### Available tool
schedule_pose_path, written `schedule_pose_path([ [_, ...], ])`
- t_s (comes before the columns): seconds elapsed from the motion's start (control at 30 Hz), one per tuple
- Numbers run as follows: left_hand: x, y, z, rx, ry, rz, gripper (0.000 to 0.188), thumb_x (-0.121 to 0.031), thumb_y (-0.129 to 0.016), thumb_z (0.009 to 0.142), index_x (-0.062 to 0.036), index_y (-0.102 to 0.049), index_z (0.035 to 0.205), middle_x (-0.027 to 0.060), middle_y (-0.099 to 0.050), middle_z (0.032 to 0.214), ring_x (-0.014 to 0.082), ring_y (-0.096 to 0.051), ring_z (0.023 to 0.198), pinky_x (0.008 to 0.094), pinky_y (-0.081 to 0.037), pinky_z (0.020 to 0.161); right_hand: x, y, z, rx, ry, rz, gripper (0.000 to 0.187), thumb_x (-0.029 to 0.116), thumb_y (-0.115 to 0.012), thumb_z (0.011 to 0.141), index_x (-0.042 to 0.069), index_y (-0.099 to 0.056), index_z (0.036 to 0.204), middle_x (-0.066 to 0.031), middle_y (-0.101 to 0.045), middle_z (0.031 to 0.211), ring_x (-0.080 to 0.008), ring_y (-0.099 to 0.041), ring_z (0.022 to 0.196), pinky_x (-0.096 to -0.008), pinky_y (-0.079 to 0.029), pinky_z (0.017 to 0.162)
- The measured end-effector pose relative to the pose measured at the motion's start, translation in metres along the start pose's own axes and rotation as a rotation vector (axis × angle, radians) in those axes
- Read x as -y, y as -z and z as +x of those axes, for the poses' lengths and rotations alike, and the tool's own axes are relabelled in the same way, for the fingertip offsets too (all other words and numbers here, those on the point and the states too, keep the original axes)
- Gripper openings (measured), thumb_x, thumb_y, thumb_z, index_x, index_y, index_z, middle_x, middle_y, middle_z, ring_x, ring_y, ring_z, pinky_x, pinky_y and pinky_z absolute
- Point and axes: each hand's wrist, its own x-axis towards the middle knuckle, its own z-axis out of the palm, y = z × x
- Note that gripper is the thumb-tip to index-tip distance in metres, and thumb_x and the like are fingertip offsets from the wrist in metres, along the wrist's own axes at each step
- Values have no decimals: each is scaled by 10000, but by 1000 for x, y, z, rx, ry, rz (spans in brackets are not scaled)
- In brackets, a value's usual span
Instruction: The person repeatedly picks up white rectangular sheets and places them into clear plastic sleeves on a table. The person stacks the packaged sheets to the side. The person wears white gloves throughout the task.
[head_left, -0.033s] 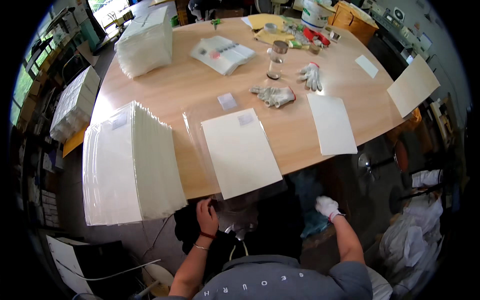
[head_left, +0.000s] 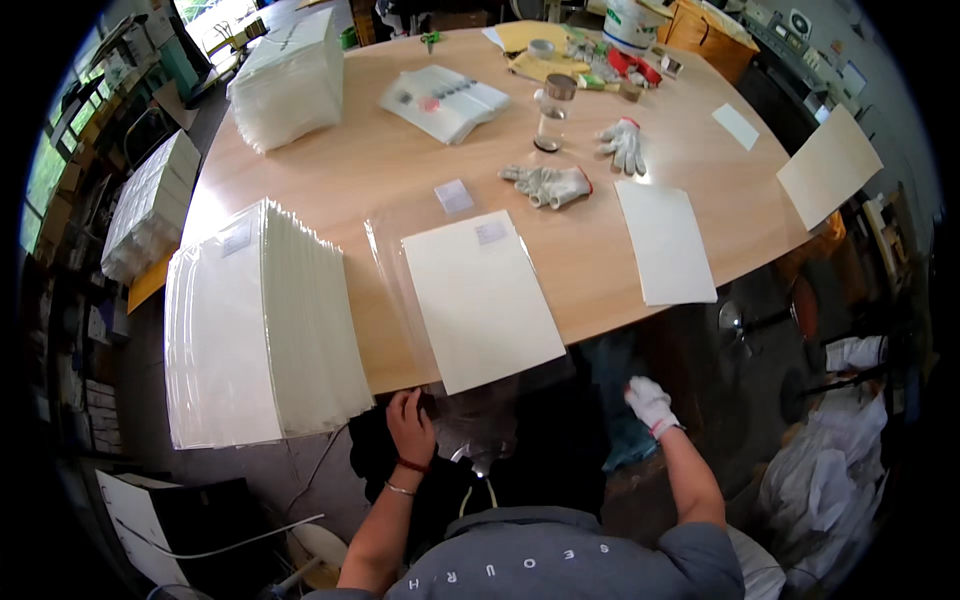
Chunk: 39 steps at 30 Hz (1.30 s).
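Note:
A cream sheet of card (head_left: 480,310) with a small label near its top lies on a clear plastic sleeve (head_left: 392,290) at the table's front edge. My left hand (head_left: 411,430), bare with a red band and a bracelet at the wrist, is at that edge by the sleeve's lower left corner. Its fingers are bent together; what they grip, if anything, is hidden. My right hand (head_left: 652,405), in a white glove, hangs past the table edge, right of the card. Its fingers are curled, with nothing seen in them. A thick stack of sleeved sheets (head_left: 305,330) stands left of the card.
On the wooden table (head_left: 590,260) are white sheets (head_left: 668,245), two work gloves (head_left: 548,186), a glass jar (head_left: 551,125), plastic bags (head_left: 445,103), a tall wrapped stack (head_left: 288,85) and a white bucket (head_left: 632,28). One large sheet (head_left: 830,168) overhangs the right edge.
My right hand has risen slightly and shifted a little left. My left hand has moved up slightly at the table edge. The things on the table keep their places.

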Motion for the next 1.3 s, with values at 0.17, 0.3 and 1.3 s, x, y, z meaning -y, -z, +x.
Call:
schedule_pose_path([
  [0.17,-10,2,27,71,-379,161,331,-76,-649,648,-102,-560,966,106,-490,1037,265,-465,952,369,-364,771,97,20,29,-374,559,550,224,46,-604,689,35,-546,905,-103,-566,793,-247,-565,702,-311,-463,612],
  [0.3,-1,6,38,187,-465,-23,114,-142,-663,656,-129,-582,735,46,-570,763,210,-546,751,313,-395,646,97,23,60,-131,898,751,75,77,-564,729,39,-554,665,-115,-568,642,-264,-573,625,-342,-454,543],
  [1.3,48,347,73,-413,285,-499,111,-108,-482,838,-29,-558,851,19,-509,873,94,-462,808,212,-364,716,418,87,-49,508,977,1273,303,119,-485,831,-43,-522,1085,-38,-572,791,-88,-518,687,-217,-434,632],
])
